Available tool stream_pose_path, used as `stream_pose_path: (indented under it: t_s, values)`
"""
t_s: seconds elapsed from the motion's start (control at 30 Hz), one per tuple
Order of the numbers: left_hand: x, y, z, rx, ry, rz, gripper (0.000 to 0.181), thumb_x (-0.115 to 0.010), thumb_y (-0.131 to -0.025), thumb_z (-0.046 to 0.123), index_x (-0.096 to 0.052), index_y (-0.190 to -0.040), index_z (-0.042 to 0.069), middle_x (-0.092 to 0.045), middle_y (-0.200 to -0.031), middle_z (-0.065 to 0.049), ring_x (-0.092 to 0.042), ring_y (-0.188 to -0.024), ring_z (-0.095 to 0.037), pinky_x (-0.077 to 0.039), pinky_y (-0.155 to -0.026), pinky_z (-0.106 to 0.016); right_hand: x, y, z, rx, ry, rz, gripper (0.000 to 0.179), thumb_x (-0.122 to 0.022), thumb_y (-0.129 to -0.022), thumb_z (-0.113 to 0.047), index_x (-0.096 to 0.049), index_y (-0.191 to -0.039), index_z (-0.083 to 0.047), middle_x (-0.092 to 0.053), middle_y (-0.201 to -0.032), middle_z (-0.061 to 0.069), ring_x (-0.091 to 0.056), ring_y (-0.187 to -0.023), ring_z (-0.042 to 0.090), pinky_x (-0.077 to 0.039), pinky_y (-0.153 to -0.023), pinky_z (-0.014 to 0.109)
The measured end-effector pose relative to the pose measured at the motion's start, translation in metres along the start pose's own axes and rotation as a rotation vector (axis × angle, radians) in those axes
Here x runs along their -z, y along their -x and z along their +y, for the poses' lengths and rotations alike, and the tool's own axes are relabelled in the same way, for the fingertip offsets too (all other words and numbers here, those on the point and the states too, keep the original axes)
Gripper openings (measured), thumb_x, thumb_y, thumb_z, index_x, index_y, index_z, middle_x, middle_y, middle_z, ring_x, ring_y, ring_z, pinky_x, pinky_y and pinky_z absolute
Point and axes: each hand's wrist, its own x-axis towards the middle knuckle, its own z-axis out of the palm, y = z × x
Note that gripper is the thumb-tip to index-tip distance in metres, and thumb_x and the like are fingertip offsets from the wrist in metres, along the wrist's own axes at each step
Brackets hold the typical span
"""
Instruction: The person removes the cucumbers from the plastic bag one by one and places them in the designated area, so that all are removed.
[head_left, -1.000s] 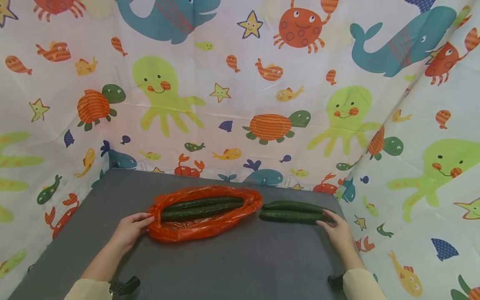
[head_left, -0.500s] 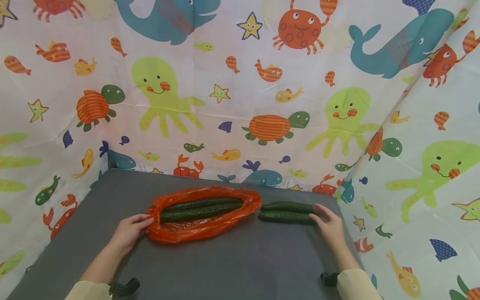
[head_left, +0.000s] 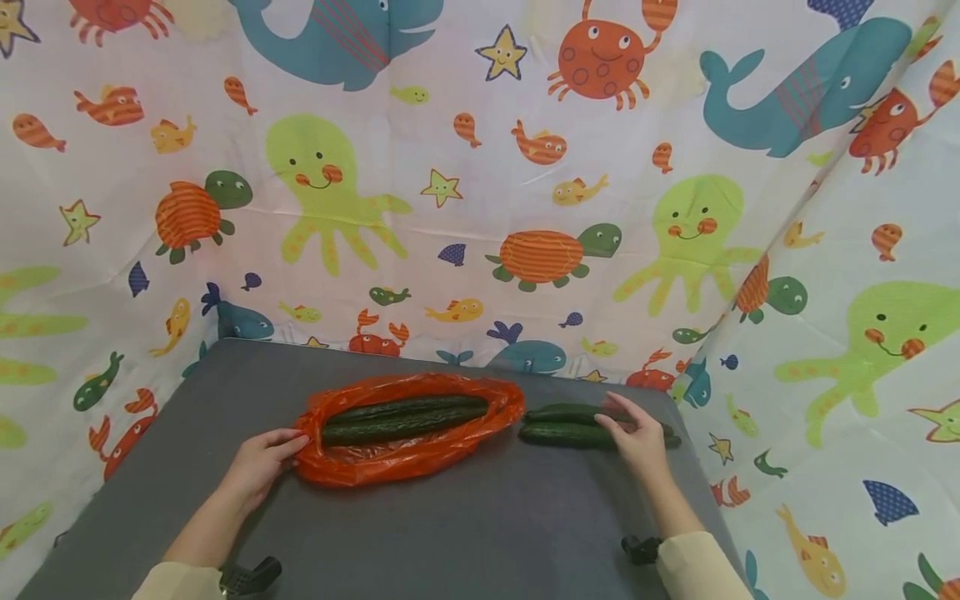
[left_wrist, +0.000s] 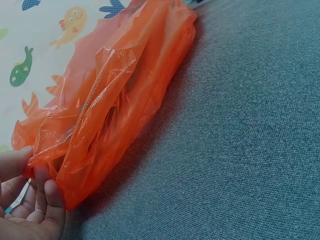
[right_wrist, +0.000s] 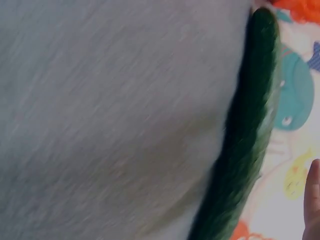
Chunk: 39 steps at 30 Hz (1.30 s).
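An orange-red plastic bag (head_left: 420, 461) lies with its mouth spread wide on the grey table. Inside it two dark green cucumbers (head_left: 405, 423) rest side by side. My left hand (head_left: 262, 462) pinches the bag's left end; the left wrist view shows the crinkled bag film (left_wrist: 115, 95) between thumb and fingers. To the right of the bag lie two more cucumbers, the front one (head_left: 566, 434) and the back one (head_left: 558, 412). Over their right half is my right hand (head_left: 640, 437), thumb and fingers apart. In the right wrist view a finger (right_wrist: 312, 200) stands apart from a cucumber (right_wrist: 247, 120).
A white curtain (head_left: 450, 225) printed with sea animals rises behind the table (head_left: 465, 533) and along both sides. Black straps or mounts (head_left: 251, 575) are worn at both wrists.
My right hand has moved left along the loose cucumbers, from their right end toward their middle, uncovering that end. The left hand and the bag have stayed in place.
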Motion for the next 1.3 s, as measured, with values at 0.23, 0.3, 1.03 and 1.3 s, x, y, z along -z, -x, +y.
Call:
stream_pose_path:
  t_s: [0.23,0.3,1.03,1.3]
  values:
    - [0.000,0.001,0.001,-0.004,0.006,-0.005,0.041,-0.070,-0.097,0.030,-0.064,-0.120,-0.003,-0.064,-0.097,0.006,-0.063,-0.083,-0.009,-0.057,-0.078,-0.026,-0.022,-0.006,-0.029,0.047,-0.044,-0.045,0.044,-0.080,-0.087,-0.011,-0.068,-0.129,-0.010,-0.073,-0.114,0.021,-0.069,-0.104,0.010,-0.052,-0.080,0.010]
    - [0.000,0.001,0.001,-0.003,0.008,-0.007,0.040,-0.069,-0.097,0.030,-0.064,-0.120,-0.003,-0.065,-0.096,0.006,-0.063,-0.083,-0.009,-0.057,-0.078,-0.026,-0.028,-0.008,-0.039,0.065,-0.047,-0.045,0.046,-0.080,-0.086,-0.009,-0.068,-0.130,-0.009,-0.073,-0.112,0.021,-0.071,-0.104,0.021,-0.053,-0.079,0.011]
    - [0.000,0.002,0.000,-0.001,0.009,-0.013,0.043,-0.069,-0.097,0.031,-0.063,-0.122,-0.004,-0.064,-0.100,0.003,-0.063,-0.083,-0.010,-0.057,-0.078,-0.027,-0.098,-0.015,-0.090,0.062,-0.163,-0.123,0.046,-0.082,-0.084,-0.012,-0.068,-0.128,-0.009,-0.073,-0.114,0.020,-0.071,-0.105,0.033,-0.060,-0.082,0.033]
    - [0.000,0.002,0.001,0.002,-0.006,0.000,0.043,-0.070,-0.097,0.030,-0.063,-0.121,-0.005,-0.063,-0.099,0.003,-0.063,-0.082,-0.010,-0.057,-0.077,-0.026,-0.118,-0.017,-0.107,0.097,-0.165,-0.153,0.045,-0.083,-0.084,-0.015,-0.070,-0.127,-0.012,-0.073,-0.113,0.017,-0.071,-0.106,0.031,-0.059,-0.086,0.041]
